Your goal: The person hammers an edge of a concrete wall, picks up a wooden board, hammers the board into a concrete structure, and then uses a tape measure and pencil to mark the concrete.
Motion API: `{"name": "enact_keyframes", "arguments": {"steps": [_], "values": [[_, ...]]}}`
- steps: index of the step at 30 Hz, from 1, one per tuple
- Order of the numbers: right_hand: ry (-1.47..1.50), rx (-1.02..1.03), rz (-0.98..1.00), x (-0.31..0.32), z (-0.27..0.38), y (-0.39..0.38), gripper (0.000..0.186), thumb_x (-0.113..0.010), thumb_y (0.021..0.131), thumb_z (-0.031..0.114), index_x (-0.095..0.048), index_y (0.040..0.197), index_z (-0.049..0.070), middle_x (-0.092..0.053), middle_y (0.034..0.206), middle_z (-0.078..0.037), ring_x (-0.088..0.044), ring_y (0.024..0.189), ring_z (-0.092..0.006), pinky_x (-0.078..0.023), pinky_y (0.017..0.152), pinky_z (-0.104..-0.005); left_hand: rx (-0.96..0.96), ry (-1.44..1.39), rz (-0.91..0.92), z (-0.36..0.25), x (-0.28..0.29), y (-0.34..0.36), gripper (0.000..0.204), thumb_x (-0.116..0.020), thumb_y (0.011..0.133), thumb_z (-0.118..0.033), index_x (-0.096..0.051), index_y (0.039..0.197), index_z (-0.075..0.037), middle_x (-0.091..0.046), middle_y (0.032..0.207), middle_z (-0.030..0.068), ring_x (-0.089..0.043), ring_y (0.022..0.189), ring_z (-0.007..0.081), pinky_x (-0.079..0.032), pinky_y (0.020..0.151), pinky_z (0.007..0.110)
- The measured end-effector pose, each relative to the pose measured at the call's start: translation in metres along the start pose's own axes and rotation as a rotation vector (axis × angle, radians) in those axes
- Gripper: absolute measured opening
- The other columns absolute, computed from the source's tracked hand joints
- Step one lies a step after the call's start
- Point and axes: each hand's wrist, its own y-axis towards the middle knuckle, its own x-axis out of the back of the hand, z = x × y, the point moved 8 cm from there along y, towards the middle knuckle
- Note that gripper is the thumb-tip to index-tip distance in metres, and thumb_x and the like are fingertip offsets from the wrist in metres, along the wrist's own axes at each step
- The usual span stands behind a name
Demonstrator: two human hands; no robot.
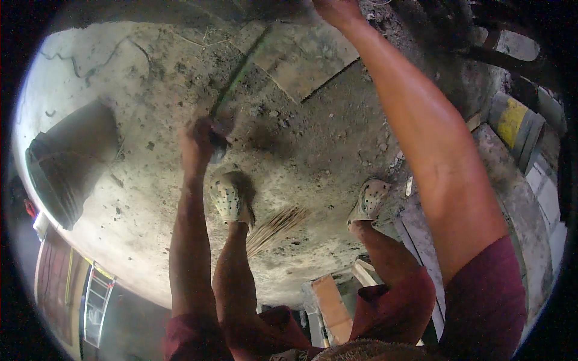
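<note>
My left hand (201, 141), smeared by motion, is closed low over the dirt-covered floor, ahead of my left foot. From it a long, thin, dark green stick-like tool (241, 69) runs away to the far right; a dark end shows below the fist. My right arm stretches far forward, and my right hand (340, 13) is at the top edge, its fingers cut off or lost in shadow. Close to that hand lies a flat dusty board (307, 57) with loose dirt on it.
A dark bucket (72, 162) lies tipped at the left. A bundle of thin twigs (277, 230) lies between my pale clogs (229, 198). Bricks or blocks (334, 307) sit behind my feet. A grey container with a yellow patch (512, 123) stands at the right. Small rubble covers the floor.
</note>
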Motion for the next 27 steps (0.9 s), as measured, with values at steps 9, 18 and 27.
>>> {"name": "enact_keyframes", "arguments": {"steps": [9, 18, 27], "values": [[0.015, -0.160, 0.135, -0.036, -0.014, 0.011, 0.027, -0.054, 0.092, 0.024, -0.060, 0.112, 0.006, -0.061, 0.110, -0.019, -0.059, 0.103, -0.0382, -0.048, 0.084, -0.0487, -0.114, 0.095, 0.087, 0.049, -0.005, -0.133, 0.019, -0.051, 0.094, -0.016, -0.060, 0.088, -0.001, -0.058, 0.086, 0.0151, -0.054, 0.077, 0.0332, -0.045, 0.069, 0.039], [-0.180, -0.022, -0.002, -0.012, -0.030, 0.002, 0.038, -0.054, 0.093, 0.034, -0.061, 0.118, 0.006, -0.061, 0.116, -0.019, -0.057, 0.107, -0.0384, -0.048, 0.090, -0.0466, 0.121, 0.112, 0.019, 0.106, 0.001, -0.096, 0.028, -0.053, 0.095, -0.026, -0.063, 0.095, 0.000, -0.061, 0.085, 0.0153, -0.059, 0.079, 0.0285, -0.046, 0.067, 0.039], [0.306, -0.745, 0.410, 0.067, 0.004, -0.134, 0.044, -0.053, 0.091, 0.044, -0.072, 0.094, 0.004, -0.071, 0.091, -0.016, -0.068, 0.086, -0.0295, -0.052, 0.081, -0.0393, 0.294, 0.452, -0.057, 0.100, 0.026, -0.083, 0.051, -0.055, 0.096, -0.039, -0.049, 0.138, -0.010, -0.063, 0.104, 0.0237, -0.061, 0.096, 0.0390, -0.049, 0.075, 0.045]]}}
